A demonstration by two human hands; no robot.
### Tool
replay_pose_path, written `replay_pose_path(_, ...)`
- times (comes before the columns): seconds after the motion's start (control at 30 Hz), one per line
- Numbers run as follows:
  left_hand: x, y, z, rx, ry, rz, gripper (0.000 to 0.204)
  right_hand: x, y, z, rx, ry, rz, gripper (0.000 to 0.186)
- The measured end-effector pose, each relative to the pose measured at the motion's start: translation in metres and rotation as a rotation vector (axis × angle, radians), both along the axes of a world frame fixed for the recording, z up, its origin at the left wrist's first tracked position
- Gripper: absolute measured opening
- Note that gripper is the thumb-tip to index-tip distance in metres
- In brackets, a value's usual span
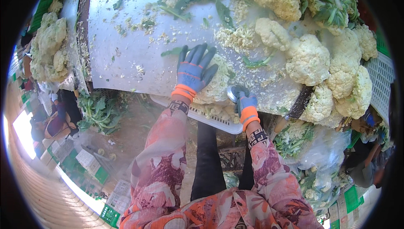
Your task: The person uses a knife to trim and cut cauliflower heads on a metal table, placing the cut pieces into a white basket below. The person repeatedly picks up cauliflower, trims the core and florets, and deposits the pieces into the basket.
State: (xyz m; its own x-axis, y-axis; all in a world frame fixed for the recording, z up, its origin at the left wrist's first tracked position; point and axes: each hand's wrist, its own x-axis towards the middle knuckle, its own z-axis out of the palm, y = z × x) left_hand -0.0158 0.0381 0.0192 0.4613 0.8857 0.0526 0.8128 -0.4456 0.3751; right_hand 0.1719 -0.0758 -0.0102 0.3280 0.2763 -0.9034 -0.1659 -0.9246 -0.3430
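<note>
My left hand (194,74), in a grey-blue glove with an orange cuff, lies with its fingers stretched out against the left side of a pale cauliflower head (218,82). The hand partly covers the head, which rests at the near edge of the metal table. My right hand (247,106), in a matching glove, is closed around a small tool with a round metal end (232,94). That end faces the cauliflower's right side; whether they touch I cannot tell. Below both hands, a white plastic basket (229,127) holds cauliflower pieces.
Crumbs and leaf scraps cover parts of the metal table (122,56). Several whole cauliflowers (309,59) are heaped at the right, beside a white crate (381,74). More cauliflower (48,50) lies far left. Cut leaves (101,111) hang below the table. Other people are at the left and right edges.
</note>
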Motion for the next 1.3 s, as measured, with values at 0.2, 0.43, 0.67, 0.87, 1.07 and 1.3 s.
replay_pose_path(0.2,0.021,-0.062,-0.021,0.088,0.012,0.862,0.043,0.004,0.039,0.035,0.216,0.061,-0.184,0.022)
replay_pose_path(0.43,0.026,-0.058,-0.031,0.052,-0.181,0.972,0.04,-0.028,0.042,0.005,0.454,-0.32,0.421,0.026)
replay_pose_path(0.67,0.017,-0.064,-0.036,0.089,-0.119,0.832,0.042,-0.029,0.081,0.027,0.593,-0.134,0.194,0.032)
replay_pose_path(0.87,0.01,-0.046,-0.026,0.052,-0.111,0.595,0.041,0.005,0.033,-0.006,0.386,-0.123,-0.008,0.03)
replay_pose_path(1.07,-0.003,-0.03,-0.021,0.058,-0.079,0.276,0.04,0.005,0.054,0.023,0.449,-0.016,-0.097,0.025)
replay_pose_path(1.3,0.013,-0.028,0.005,-0.059,0.171,0.473,0.055,-0.017,0.021,0.018,0.318,0.033,-0.202,0.036)
